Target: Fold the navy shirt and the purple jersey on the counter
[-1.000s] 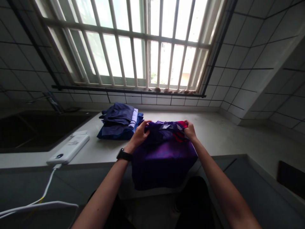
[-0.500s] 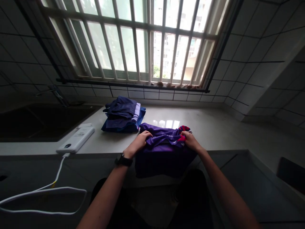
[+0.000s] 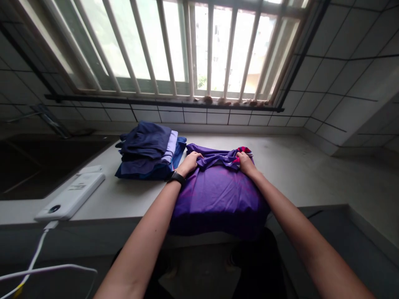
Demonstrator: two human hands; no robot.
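A purple shirt (image 3: 218,195) lies over the counter's front edge, its lower part hanging down. Gathered folds run across its far end, with a red patterned patch at the right. My left hand (image 3: 190,162), with a black watch on the wrist, is closed on the left of these folds. At the right, my right hand (image 3: 245,162) grips the cloth beside the red patch; its fingertips are partly hidden in the fabric. Left of the shirt, near my left hand, sits a stack of folded clothes (image 3: 145,145) in dark blue, lavender and brighter blue.
On the pale counter (image 3: 289,166) a white power bank (image 3: 73,195) lies at the left, with a white cable (image 3: 39,245) hanging from it. Behind it are a dark sink (image 3: 37,166) and a faucet (image 3: 51,120). A barred window (image 3: 187,50) rises behind the counter.
Both hands have moved away from me across the counter, drawing the gathered end of the shirt with them. More of the shirt now lies on the counter. The view has tilted down and come closer.
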